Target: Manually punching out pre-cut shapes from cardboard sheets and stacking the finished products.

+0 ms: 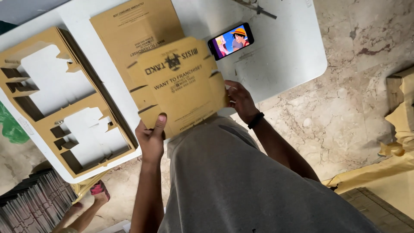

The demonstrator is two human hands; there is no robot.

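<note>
A flat brown die-cut cardboard box blank (181, 86) with dark printing is held over the near edge of a white table (280, 60). My left hand (151, 138) grips its lower left corner, thumb on top. My right hand (240, 101), with a black band at the wrist, holds its right edge. A second printed blank (129, 26) lies flat on the table just beyond, partly covered by the held one.
A stack of cut-out cardboard waste sheets (60, 103) covers the table's left part. A phone (230, 41) with a cartoon on its screen lies right of the blanks. A foot in a red sandal (100, 190), flat stacks (30, 207) and brown cardboard (401, 129) rest on the marble floor.
</note>
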